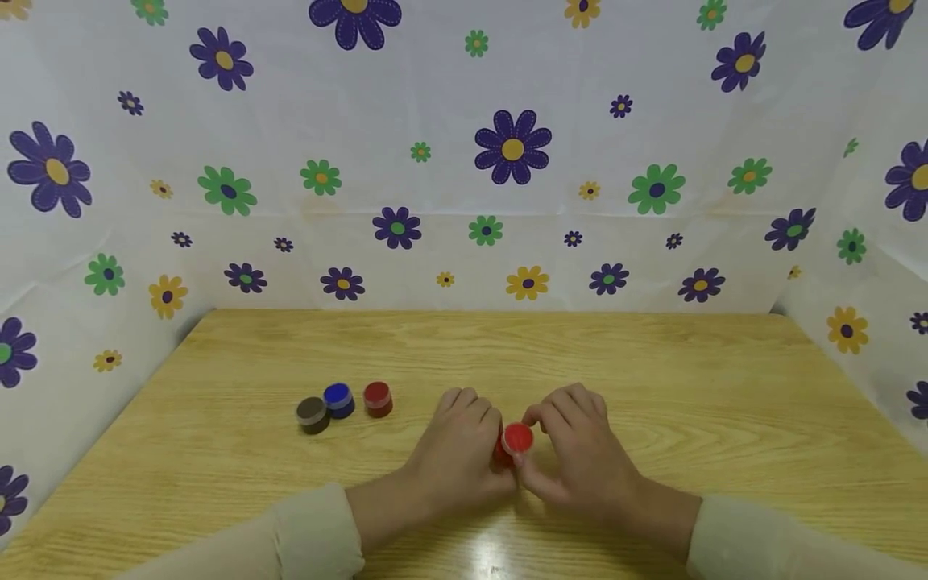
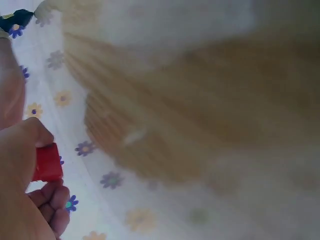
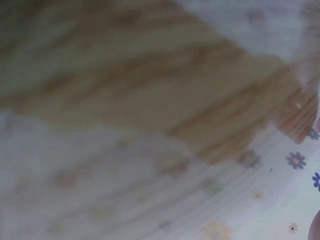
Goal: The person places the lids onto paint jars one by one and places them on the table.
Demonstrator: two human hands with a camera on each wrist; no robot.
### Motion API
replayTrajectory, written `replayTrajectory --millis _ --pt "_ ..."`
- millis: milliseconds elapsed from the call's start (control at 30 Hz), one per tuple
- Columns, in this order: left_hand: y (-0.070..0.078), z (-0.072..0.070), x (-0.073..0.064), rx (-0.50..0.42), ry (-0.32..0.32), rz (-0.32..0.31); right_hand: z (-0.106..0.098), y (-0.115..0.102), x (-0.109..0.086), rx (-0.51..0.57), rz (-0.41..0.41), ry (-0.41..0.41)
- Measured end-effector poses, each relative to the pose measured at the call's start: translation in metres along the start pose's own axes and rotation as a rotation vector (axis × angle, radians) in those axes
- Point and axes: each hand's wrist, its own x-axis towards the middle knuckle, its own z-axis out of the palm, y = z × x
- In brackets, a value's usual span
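Note:
In the head view my left hand [image 1: 464, 443] grips a small red paint pot [image 1: 500, 456] near the front middle of the table. The pot tilts to the right, its bright red lid [image 1: 518, 437] facing up. My right hand [image 1: 583, 451] meets it from the right, the thumb at the lid's lower edge and the bent index finger by its upper edge. In the left wrist view the red pot [image 2: 48, 162] shows between the left thumb and curled fingers. Only a sliver of the right hand [image 3: 315, 230] enters the right wrist view.
Left of the hands stand three more small pots: a dark brown one [image 1: 313, 416], a blue one [image 1: 338, 400] close beside it, and a dark red one [image 1: 378, 399] a little apart. Flower-patterned cloth [image 1: 435, 185] walls the wooden table [image 1: 652, 354] at the back and both sides.

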Motion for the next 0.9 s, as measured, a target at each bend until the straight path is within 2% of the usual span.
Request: replayTrajectory --millis 100,367,900 --pt "-0.0021 -0.0001 0.0019 0.031 0.022 0.022 0.0006 0.0000 0.0001 0.002 0.006 0.002" --pt "-0.0039 0.0014 0.0012 -0.039 -0.043 -0.044 0.0027 0.0012 0.0005 -0.006 0.023 -0.021" --pt "-0.0062 0.0042 0.0024 -0.042 -0.021 0.026 0.0062 0.0010 0.0006 -0.020 -0.020 -0.026"
